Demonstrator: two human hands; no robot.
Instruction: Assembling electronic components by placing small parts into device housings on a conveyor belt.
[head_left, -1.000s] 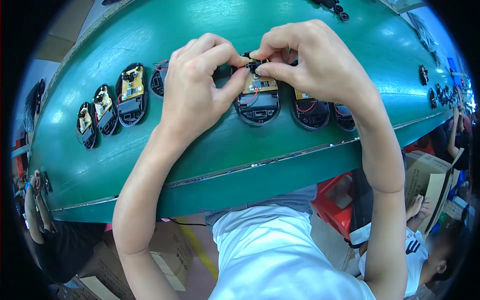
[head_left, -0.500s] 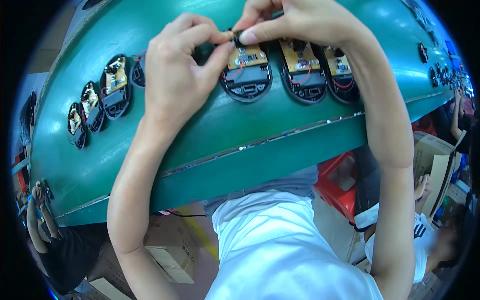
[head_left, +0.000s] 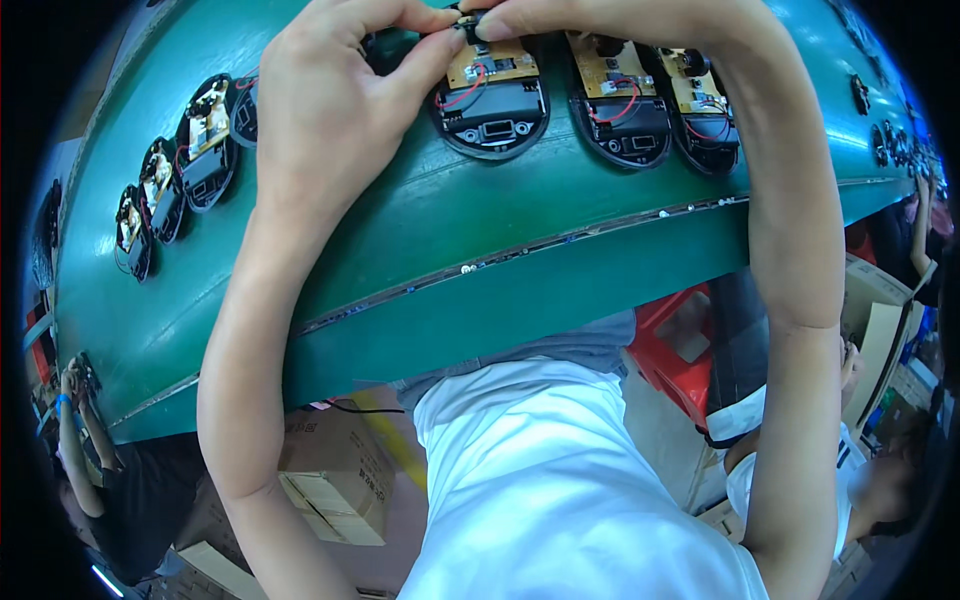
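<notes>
An opened computer mouse base (head_left: 492,113), black with a tan circuit board and a red wire, lies on the green table before me. My left hand (head_left: 325,115) is at its far end, thumb and forefinger pinched on a small black part (head_left: 466,30) over the board. From the other side my right hand (head_left: 640,18) presses its thumb to that same part; its other fingers are partly cut off by the picture's upper edge. Fingertips cover most of the part, so its exact kind cannot be told.
Two more open mouse bases (head_left: 622,122) lie close by my right forearm. Several others (head_left: 208,135) stand in a slanting row at left. The table's front edge (head_left: 540,252) runs below my hands. Co-workers sit at both sides, with a red stool (head_left: 672,345) and cardboard boxes (head_left: 335,475) below.
The table and mouse bases sit higher in the picture, as the view has shifted. Both hands stay at the far end of the same mouse base, fingers still pinched on the small part.
</notes>
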